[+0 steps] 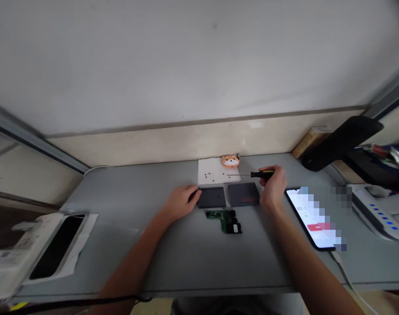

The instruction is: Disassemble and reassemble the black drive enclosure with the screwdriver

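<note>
Your right hand (272,188) is closed around a screwdriver (262,174), fingers wrapped on its black handle with a yellow band. It is a slim precision tool: the thin metal shaft runs level to your left, out over a white sheet (215,168) at the back of the grey desk (120,205). A few tiny dark screws (209,176) lie scattered on that sheet, and the tip sits just right of them.

Your left hand (181,202) rests palm down on the desk, fingers bent and together, fingertips touching the left edge of the left case half (212,197). You cannot tell from here whether they grip it or only lean on it. That half is a flat, dark grey rectangle lying just in front of the sheet. The right case half (243,194) lies just beside it, the same grey, with a thin red mark near its front edge, close to your right wrist.

A green circuit board (223,218) with a black block at one end lies in front of both halves. An orange animal figure (230,161) sits at the sheet's far right corner. A lit smartphone (312,216) lies to the right of your right forearm.
</note>
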Tool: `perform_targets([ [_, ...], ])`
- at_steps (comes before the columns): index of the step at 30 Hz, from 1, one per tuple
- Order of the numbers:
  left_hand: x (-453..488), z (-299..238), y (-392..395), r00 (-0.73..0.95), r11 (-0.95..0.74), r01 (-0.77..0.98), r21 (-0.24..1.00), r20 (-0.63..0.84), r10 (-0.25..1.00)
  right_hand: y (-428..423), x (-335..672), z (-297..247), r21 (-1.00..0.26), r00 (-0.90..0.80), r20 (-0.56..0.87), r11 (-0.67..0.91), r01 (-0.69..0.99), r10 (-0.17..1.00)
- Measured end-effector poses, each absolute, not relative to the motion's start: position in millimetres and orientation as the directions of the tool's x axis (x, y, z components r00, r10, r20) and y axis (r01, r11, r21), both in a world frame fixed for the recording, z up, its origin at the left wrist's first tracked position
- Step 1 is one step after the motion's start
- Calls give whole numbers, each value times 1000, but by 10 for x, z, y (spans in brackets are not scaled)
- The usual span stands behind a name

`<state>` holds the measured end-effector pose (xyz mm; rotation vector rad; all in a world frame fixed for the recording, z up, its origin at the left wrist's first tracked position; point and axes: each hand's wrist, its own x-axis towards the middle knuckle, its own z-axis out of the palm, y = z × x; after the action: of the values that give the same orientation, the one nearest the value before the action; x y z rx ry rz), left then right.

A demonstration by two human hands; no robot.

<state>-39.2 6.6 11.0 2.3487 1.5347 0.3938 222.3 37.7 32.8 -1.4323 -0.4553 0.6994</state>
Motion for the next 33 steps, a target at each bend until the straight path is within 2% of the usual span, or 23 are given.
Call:
perform_targets([
  [4,-386,127,50,393,-391,834,389,80,916,372,2210,350,-974,703,-173,-14,-226,689],
  [11,-387,120,41,388,-392,834,389,93,917,365,2222,333,-984,711,-115,20,-179,694],
  [24,-414,23,66,423,-448,803,393,153,893,373,2215,373,-977,713,-175,-32,-210,679],
  [33,-442,-11,80,468,-496,795,349,168,868,393,2269,324,-972,655,-172,-19,-235,736],
])
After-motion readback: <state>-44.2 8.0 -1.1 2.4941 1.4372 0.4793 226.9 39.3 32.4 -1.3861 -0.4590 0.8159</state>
